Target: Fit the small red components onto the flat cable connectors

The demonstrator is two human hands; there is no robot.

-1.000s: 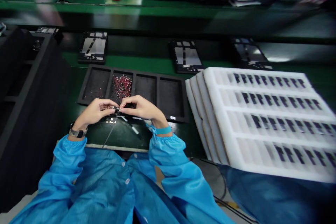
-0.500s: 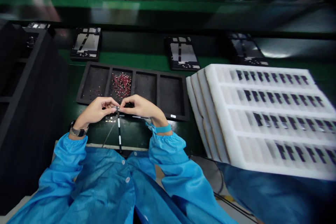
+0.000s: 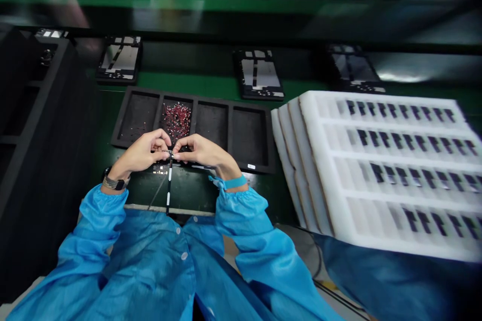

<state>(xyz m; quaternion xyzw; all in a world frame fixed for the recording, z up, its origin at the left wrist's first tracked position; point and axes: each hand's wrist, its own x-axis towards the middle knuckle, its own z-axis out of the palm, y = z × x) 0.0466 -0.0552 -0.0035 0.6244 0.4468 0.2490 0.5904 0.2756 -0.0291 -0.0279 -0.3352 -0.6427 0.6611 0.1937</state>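
Basically a two-hand pinch: left hand [image 3: 138, 153] and right hand [image 3: 201, 153] close their fingertips on a small dark part [image 3: 168, 153], held above the green worktop [image 3: 188, 193] for steadiness, just short of the black tray [image 3: 248, 108], white-banded strip [image 3: 169, 185] hanging free.

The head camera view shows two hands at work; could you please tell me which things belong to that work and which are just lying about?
Part of the work: left hand, right hand, small dark part pinched between them, black-and-white strip hanging from it, small circuit board beneath them.
Probably just nearby: black foam tray, white foam trays, black frames on the far bench.
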